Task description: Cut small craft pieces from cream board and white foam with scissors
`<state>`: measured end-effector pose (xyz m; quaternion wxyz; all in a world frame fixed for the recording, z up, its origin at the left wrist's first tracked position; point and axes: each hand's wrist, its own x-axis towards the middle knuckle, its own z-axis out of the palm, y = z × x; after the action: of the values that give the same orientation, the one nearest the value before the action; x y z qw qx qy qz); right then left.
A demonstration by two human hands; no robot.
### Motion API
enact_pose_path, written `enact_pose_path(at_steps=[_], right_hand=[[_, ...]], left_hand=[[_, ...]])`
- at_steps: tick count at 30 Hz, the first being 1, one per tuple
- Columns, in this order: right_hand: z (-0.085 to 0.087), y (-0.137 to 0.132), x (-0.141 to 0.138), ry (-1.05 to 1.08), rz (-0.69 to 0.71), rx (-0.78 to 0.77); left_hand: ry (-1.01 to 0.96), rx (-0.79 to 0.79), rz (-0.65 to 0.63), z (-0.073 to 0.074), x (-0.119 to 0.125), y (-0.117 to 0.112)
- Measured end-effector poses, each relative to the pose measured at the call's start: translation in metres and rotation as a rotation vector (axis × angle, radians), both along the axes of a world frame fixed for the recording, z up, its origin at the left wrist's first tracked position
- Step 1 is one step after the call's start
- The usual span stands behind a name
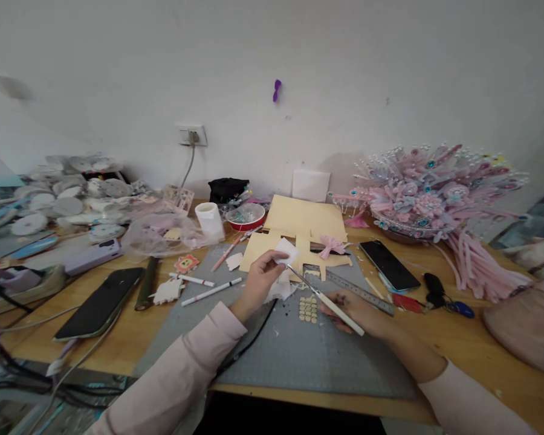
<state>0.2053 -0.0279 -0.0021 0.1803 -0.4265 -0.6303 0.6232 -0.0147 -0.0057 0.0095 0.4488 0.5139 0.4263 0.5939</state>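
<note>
My left hand (263, 277) is closed, its thumb and fingertips pinching a small white sheet piece (287, 246). My right hand (351, 311) grips a long white-handled tool (342, 314) with a thin metal front, seen edge-on. The tool's tip meets the edge of the white piece at my left fingertips; its exact kind is not clear. Just below the tool, small beige pieces (308, 309) lie in rows on the grey cutting mat (272, 353). White scraps (281, 289) lie under my left hand. Beyond are cut yellow card sheets (306, 217) and a pink tassel (332, 246).
A metal ruler (360, 292) lies beside my right hand. Right of it are a phone (390, 264), keys (435, 290) and a pink beaded headdress (428, 193). On the left are pens (211, 291), a white roll (210, 222), another phone (100, 302) and trailing cables.
</note>
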Motion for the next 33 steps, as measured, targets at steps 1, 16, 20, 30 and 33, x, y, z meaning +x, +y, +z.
enact_pose_path(at_steps=[1,16,20,30,33], right_hand=[[0.0,0.0,0.0,0.001,0.003,0.0],[-0.005,-0.001,0.002,0.084,-0.137,-0.057],[-0.013,0.001,0.006,0.174,-0.168,-0.087],[-0.006,0.002,0.001,0.055,-0.085,-0.036],[-0.006,0.001,0.002,0.012,-0.097,-0.025]], left_hand=[[0.001,-0.002,0.003,0.0,0.0,0.0],[0.034,0.015,0.017,0.0,-0.001,0.0],[0.084,0.062,0.028,0.0,-0.002,0.001],[0.066,0.048,0.021,-0.001,-0.001,0.002],[0.048,0.028,0.01,-0.001,0.0,0.002]])
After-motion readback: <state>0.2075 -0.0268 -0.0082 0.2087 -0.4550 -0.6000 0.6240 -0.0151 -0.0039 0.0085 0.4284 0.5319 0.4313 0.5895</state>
